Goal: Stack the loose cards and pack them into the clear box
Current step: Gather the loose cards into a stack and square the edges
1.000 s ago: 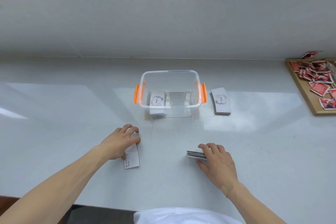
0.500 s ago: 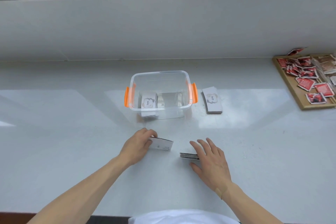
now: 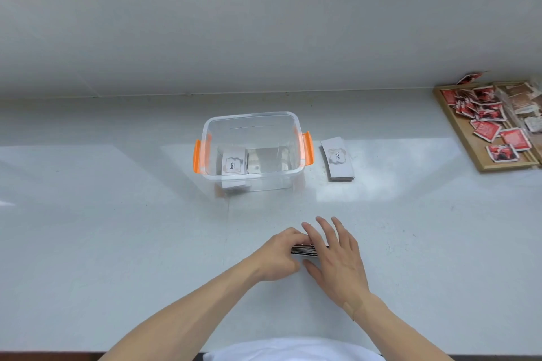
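A clear box (image 3: 293, 126) with orange handles stands open at the middle of the white counter. Inside it, a stack of white "love" cards (image 3: 232, 163) rests at the left. Another card stack (image 3: 336, 160) lies on the counter just right of the box. Near the front, a thin card stack (image 3: 303, 250) lies between my hands. My left hand (image 3: 278, 255) presses against its left end. My right hand (image 3: 337, 255) lies flat over the stack, fingers spread, hiding most of it.
A wooden tray (image 3: 457, 132) with several red and brown packets sits at the far right. A low grey wall (image 3: 264, 38) runs along the back of the counter (image 3: 117, 228). The counter's front edge is close to my body.
My left hand carried a single card from the left over to the stack under my right hand. The card is now out of sight at the stack. The view shifted slightly.
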### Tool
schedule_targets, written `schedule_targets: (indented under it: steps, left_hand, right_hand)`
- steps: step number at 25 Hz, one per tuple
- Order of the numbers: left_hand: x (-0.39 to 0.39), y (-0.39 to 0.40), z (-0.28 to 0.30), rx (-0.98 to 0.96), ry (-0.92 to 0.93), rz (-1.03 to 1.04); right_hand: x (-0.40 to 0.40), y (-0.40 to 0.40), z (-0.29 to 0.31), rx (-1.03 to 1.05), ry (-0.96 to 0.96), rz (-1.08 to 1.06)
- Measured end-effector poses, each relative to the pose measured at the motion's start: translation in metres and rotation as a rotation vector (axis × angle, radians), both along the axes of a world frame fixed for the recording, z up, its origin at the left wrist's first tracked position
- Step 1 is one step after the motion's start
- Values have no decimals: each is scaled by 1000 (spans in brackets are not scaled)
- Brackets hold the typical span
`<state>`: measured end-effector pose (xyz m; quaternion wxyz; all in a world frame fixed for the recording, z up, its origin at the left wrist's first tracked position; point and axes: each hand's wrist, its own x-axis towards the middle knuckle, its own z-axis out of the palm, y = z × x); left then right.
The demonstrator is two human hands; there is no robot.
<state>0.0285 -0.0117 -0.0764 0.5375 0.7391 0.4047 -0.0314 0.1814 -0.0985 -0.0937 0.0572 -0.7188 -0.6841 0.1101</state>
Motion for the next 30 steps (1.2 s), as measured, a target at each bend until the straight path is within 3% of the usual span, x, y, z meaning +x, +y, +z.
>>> schedule_targets:
  steps: [8,14,19,23,30]
  left_hand:
    - [12,-8,-14,189,59,28]
    - [15,-19,-21,299,98,115]
    - [2,-21,-23,510,26,131]
    - [-5,-29,-32,639,211,-13]
    - [-7,-24,-35,608,211,-37]
  right_hand:
    - [13,-1,3,-48,366,-108]
    - [15,-8,2,-60,273,-145]
    - [11,-10,9,103,193,-61]
    - [0,-19,3,29,125,-46]
    - [-9,-16,14,15,-31,-50]
